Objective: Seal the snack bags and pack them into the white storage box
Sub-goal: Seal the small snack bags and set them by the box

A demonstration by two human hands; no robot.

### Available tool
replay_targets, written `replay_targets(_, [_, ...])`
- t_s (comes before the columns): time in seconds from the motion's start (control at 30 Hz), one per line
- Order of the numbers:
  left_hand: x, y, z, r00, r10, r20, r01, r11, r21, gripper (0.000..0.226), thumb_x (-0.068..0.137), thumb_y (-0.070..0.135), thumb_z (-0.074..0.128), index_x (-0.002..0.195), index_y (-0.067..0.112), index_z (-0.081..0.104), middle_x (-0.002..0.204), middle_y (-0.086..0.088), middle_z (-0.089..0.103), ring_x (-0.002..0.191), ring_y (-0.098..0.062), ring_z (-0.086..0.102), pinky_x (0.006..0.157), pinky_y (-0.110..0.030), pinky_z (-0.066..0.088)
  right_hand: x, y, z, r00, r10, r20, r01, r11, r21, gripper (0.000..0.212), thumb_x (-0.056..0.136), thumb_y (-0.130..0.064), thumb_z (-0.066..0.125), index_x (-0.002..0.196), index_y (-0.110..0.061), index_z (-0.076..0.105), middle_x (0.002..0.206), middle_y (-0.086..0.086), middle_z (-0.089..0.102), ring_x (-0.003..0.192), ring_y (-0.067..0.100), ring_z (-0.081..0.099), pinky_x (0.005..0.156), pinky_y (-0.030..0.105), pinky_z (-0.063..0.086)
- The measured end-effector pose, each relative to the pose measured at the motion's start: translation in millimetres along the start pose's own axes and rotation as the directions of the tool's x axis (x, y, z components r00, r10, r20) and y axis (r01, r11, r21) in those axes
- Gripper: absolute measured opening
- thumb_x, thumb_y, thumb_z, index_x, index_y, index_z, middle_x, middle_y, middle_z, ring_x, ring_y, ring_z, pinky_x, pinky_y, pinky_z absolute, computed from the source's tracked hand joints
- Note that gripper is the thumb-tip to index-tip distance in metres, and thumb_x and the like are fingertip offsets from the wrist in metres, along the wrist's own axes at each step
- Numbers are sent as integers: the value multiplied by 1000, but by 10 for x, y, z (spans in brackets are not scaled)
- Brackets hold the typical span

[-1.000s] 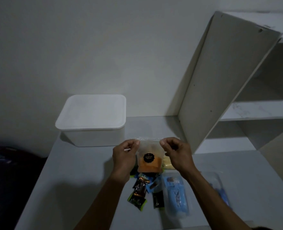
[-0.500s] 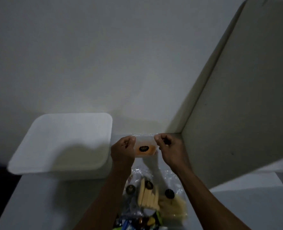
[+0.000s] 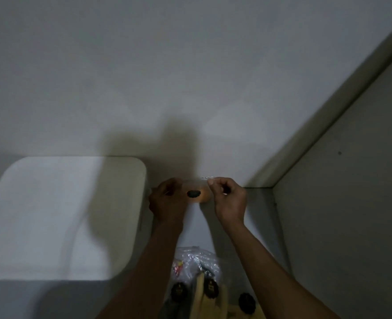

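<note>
At the bottom edge of the view, a heap of clear snack bags with dark round labels is seen lying on the grey table between the two forearms. Farther out, a small clear bag of orange snack is held up between the hands, its top strip pinched at each end. The left hand is closed on the bag's left end; the right hand is closed on the right end, thumb and forefinger pressed together on the strip. The white storage box, lid on, stands just left of the left hand. A white cabinet panel rises on the right, with bare table between it and the right hand. Beyond, a plain wall is seen.
</note>
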State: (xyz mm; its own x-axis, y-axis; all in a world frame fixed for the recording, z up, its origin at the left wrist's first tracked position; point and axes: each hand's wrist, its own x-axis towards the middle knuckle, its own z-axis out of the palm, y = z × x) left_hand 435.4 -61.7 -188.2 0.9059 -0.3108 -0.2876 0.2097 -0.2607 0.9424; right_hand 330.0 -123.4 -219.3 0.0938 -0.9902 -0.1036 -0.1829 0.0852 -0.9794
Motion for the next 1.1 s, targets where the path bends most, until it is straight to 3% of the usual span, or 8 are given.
replay_targets(0.1, [53,58,87,1000,-6,4,6,999,-47,11,82,-4,70,92,-1,71,81,-10,64,73,-15,58,58,-4,44,76,-6,78,999,8,-44,-9,1000,-7,10,82,-29,78,78,-21,73,71,-5,69,70,10,65,73,32,56])
replay_targets(0.23, [151,78,134,1000,-9,-15,8,998,-55,10,84,2,70,94,0,71,77,-4,64,70,-9,57,59,-9,44,145,-80,151,997,45,-68,-46,999,-1,13,81,-27,80,73,-21,70,62,-3,62,58,2,56,71,28,53])
replay_targets(0.33, [180,38,120,1000,-1,13,0,997,79,13,90,20,68,98,12,72,86,1,66,78,-10,57,62,-14,41,160,-110,181,995,67,-70,-67,998,-1,15,80,-29,81,74,-20,70,63,-4,65,60,3,59,70,23,54])
replay_targets(0.5, [189,62,154,997,-15,-75,22,996,83,11,83,14,74,88,3,74,79,-9,69,77,-15,60,61,-17,40,170,-116,170,995,69,-72,-71,997,-19,16,80,-28,81,72,-19,69,63,-7,64,59,0,57,65,15,48])
replay_targets(0.57, [202,52,153,998,-11,-65,17,996,92,11,83,12,74,88,3,74,77,-7,68,76,-15,60,57,-10,40,182,-107,176,995,82,-64,-83,996,-18,15,80,-28,80,73,-19,70,64,-6,66,60,1,58,67,19,50])
replay_targets(0.73, [235,43,184,998,-16,-54,20,998,60,11,82,15,76,86,5,73,72,-3,66,77,-18,61,74,-21,44,200,-111,202,993,97,-75,-98,995,-10,13,79,-27,81,76,-20,71,65,-5,66,62,4,60,77,29,57])
replay_targets(0.93, [52,74,44,997,-17,-79,28,989,144,40,82,27,75,113,2,68,101,-12,71,96,-20,66,79,-19,42,37,-90,66,985,142,-95,-140,990,22,22,71,-28,86,79,-26,66,72,-3,70,71,11,67,85,44,58])
replay_targets(1.1, [-339,-12,-286,996,79,40,-86,964,253,33,85,36,71,101,7,72,98,-5,71,91,-18,65,80,-27,49,-363,-116,-274,980,190,-53,-189,982,24,23,73,-20,86,85,-20,66,73,3,67,69,12,61,79,39,58])
